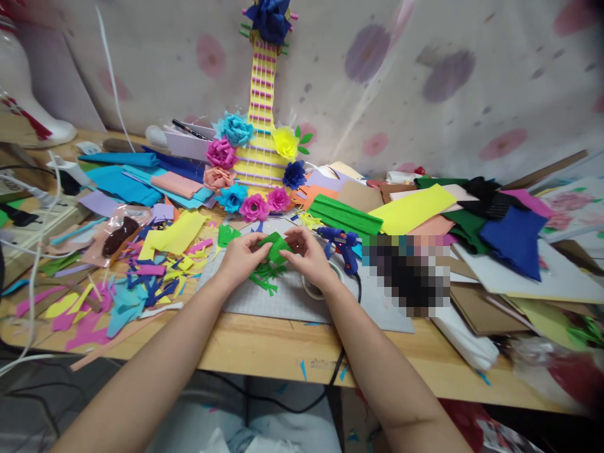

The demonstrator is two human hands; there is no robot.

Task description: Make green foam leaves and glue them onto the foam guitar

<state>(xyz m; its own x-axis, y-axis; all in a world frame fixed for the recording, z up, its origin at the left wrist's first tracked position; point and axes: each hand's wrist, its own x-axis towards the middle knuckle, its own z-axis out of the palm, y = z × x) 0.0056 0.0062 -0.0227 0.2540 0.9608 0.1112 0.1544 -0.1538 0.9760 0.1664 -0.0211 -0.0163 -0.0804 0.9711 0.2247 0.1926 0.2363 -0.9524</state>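
Between both hands is a small piece of green crepe paper point(275, 247), held over the grey cutting mat point(264, 308). My left hand point(240, 259) pinches its left side, and my right hand point(309, 257) grips its right side. Below them, green paper scraps point(268, 277) lie on the mat. Another cut green piece point(228, 235) sits just beyond my left hand. A roll of tape point(315, 290) lies partly hidden under my right hand. To its right rests a blue glue gun point(343, 244) with a black cord.
A yellow paper guitar point(262, 113) trimmed with paper flowers leans against the back wall. Colourful scraps point(160, 270) cover the table's left. A folded green crepe strip point(346, 215), a yellow sheet point(418, 207) and stacked cardboard point(486, 308) lie to the right. White cables point(33, 270) hang at far left.
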